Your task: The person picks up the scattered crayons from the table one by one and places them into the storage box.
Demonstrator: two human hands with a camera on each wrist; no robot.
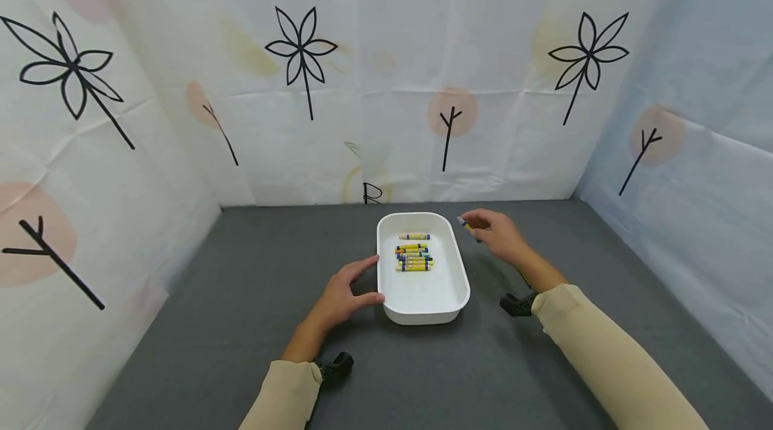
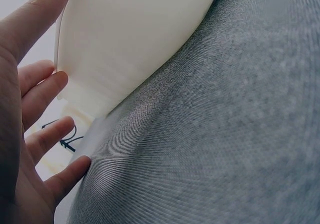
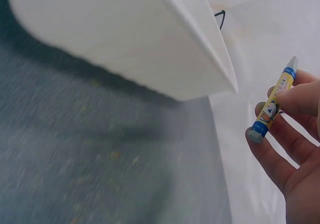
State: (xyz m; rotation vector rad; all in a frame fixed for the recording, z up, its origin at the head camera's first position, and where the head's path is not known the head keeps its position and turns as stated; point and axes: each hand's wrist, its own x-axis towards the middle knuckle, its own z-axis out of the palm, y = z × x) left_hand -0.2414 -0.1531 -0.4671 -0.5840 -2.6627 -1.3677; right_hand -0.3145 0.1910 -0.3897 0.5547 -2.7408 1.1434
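A white rectangular tray with rounded corners stands on the grey table. Several crayons in yellow-and-blue wrappers lie crosswise in it, most in a close row, with one crayon apart towards the far end. My left hand touches the tray's left side, thumb and fingers spread along the rim. Just beyond the tray's right rim, my right hand pinches a crayon between thumb and fingers. That crayon has a greyish tip and a yellow wrapper with blue bands, and is held in the air.
The grey tabletop extends around the tray. White cloth printed with flowers and trees hangs behind the table and along both sides. Dark straps sit at the wrists.
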